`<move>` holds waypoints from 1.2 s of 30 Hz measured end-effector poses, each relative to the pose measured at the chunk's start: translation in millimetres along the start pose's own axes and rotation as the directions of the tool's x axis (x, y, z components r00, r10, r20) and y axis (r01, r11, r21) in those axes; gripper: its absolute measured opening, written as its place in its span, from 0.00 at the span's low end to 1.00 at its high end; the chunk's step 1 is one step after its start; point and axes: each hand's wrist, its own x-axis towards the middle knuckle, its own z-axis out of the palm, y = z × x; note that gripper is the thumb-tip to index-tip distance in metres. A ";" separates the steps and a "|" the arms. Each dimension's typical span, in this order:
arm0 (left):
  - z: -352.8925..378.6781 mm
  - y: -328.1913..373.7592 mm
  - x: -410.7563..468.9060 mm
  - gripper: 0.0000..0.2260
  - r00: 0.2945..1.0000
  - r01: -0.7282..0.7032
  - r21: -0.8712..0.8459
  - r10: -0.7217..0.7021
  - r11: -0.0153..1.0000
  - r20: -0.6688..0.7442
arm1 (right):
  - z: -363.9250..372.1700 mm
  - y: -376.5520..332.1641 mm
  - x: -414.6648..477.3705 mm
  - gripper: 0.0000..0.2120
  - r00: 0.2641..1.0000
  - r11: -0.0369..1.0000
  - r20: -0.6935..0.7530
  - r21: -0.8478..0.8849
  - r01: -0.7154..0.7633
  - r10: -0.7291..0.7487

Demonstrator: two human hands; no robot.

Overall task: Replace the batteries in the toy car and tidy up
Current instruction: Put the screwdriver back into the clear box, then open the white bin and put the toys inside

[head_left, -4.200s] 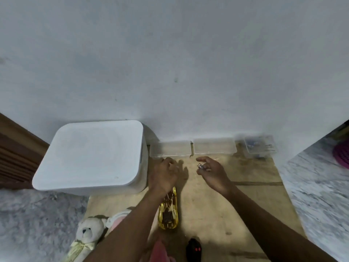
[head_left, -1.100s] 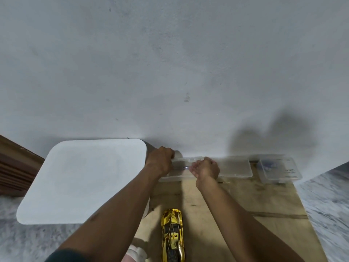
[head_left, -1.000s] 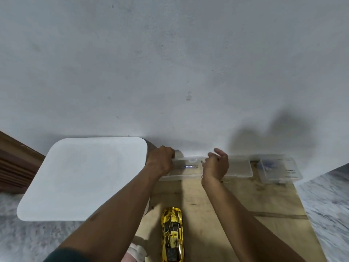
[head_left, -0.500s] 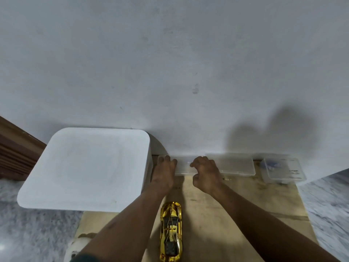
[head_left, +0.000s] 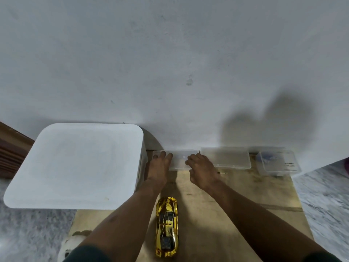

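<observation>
The gold toy car (head_left: 167, 226) lies lengthwise on the wooden board (head_left: 236, 195), near me and between my forearms, with neither hand touching it. At the foot of the wall sits a small clear plastic box (head_left: 179, 160) with its lid down. My left hand (head_left: 159, 167) lies over the box's left end, fingers flat on the lid. My right hand (head_left: 202, 170) grips its right end with curled fingers. A small pale item shows faintly through the lid. I see no loose batteries.
A large white lidded bin (head_left: 79, 165) stands at the left, touching the board. To the right along the wall are a second clear box (head_left: 226, 159) and a third clear box (head_left: 279, 163) with blue contents. A plush toy (head_left: 69, 246) peeks in at the bottom left.
My right hand put a small metal item into the clear box while my left held the lid up. The lid is now down and both hands rest on the box.
</observation>
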 end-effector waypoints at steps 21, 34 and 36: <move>-79.6 -28.8 -105.7 0.10 0.982 -0.062 -0.920 -0.143 0.387 -0.126 | -41.2 -54.7 -96.9 0.17 0.835 0.725 -0.262 0.654 -0.216 0.484; -96.0 -236.0 -167.9 0.09 0.851 0.073 -0.844 -0.474 0.532 -0.225 | -85.1 -175.2 -32.5 0.08 0.918 0.672 -0.134 0.721 -0.168 0.374; -84.4 -262.9 -167.1 0.10 0.832 0.151 -0.796 -0.510 0.586 -0.217 | -88.0 -183.9 -18.4 0.08 0.909 0.658 -0.108 0.725 -0.205 0.402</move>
